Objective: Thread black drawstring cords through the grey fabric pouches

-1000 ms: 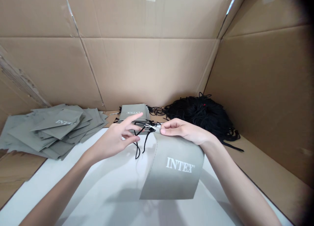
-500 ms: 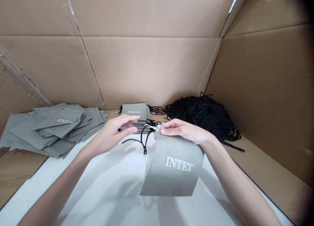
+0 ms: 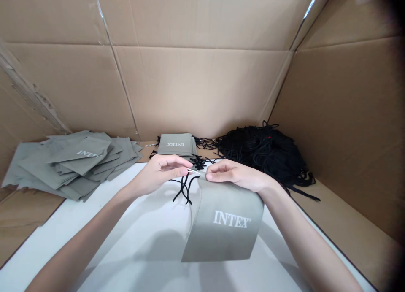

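Observation:
My right hand (image 3: 232, 174) pinches the top left corner of a grey INTEX pouch (image 3: 226, 237), which hangs down over the white table. A thin, pale wire-like tool (image 3: 194, 172) sticks out of the pouch's top hem. Its outer end is between the thumb and fingertips of my left hand (image 3: 166, 169), so that hand is closed on it. Black cord (image 3: 186, 193) dangles from the tool, with loose ends below my left fingertips. How far the tool reaches inside the hem is hidden.
A loose heap of grey pouches (image 3: 63, 165) lies at the left. Behind my hands is a neat stack of pouches (image 3: 177, 145) with black cords. A big tangle of black cord (image 3: 262, 157) sits back right. Cardboard walls (image 3: 202, 85) surround the white table (image 3: 139, 237).
My left hand has moved right and closed on the end of the pale tool; before, its fingers were apart. My right hand keeps its pinch on the pouch. The view has shifted slightly.

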### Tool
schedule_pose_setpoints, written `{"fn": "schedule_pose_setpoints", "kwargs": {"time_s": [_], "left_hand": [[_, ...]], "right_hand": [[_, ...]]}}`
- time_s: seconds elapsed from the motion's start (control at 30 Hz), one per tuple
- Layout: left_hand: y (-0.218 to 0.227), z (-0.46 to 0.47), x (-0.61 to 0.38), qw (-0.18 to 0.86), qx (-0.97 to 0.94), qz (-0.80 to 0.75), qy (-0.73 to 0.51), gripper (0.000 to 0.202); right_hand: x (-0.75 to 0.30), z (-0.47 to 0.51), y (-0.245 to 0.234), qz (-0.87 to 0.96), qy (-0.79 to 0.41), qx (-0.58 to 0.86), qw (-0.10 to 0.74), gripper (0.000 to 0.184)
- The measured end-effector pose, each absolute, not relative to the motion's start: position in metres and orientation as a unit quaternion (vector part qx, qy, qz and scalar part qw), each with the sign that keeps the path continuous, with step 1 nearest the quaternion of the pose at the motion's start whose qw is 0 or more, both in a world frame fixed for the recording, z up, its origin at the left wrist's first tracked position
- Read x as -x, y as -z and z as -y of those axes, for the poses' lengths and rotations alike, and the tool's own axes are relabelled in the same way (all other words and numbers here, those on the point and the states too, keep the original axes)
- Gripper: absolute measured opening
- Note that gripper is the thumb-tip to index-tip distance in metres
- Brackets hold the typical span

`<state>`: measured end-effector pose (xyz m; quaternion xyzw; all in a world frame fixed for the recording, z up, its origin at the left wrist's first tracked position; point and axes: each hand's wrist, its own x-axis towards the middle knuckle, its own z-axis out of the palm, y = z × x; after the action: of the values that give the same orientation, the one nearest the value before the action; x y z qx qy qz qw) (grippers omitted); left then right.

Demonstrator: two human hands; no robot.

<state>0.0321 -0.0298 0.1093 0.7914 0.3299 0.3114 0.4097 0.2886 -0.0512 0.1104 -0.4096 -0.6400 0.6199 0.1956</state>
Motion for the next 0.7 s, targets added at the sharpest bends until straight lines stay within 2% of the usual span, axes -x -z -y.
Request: {"fn": "schedule_pose_setpoints", "kwargs": {"time_s": [0.4, 0.57, 0.7], "left_hand": [[-0.115, 0.036, -0.030, 0.348, -0.828, -0.355, -0.259, 0.030], [-0.114, 0.037, -0.030, 0.309, -0.838, -0.378, -0.243, 0.035], [-0.115, 0.037, -0.030, 0.258, -0.847, -0.373, -0.277, 0.037]], "right_hand": [[-0.286, 0.051, -0.108, 0.713, -0.548, 0.399, 0.179, 0.048], [-0.282, 0.055, -0.109, 0.776, -0.440, 0.408, 0.193, 0.041], [-0.279, 0.059, -0.111, 0.805, -0.350, 0.427, 0.217, 0.032]]}}
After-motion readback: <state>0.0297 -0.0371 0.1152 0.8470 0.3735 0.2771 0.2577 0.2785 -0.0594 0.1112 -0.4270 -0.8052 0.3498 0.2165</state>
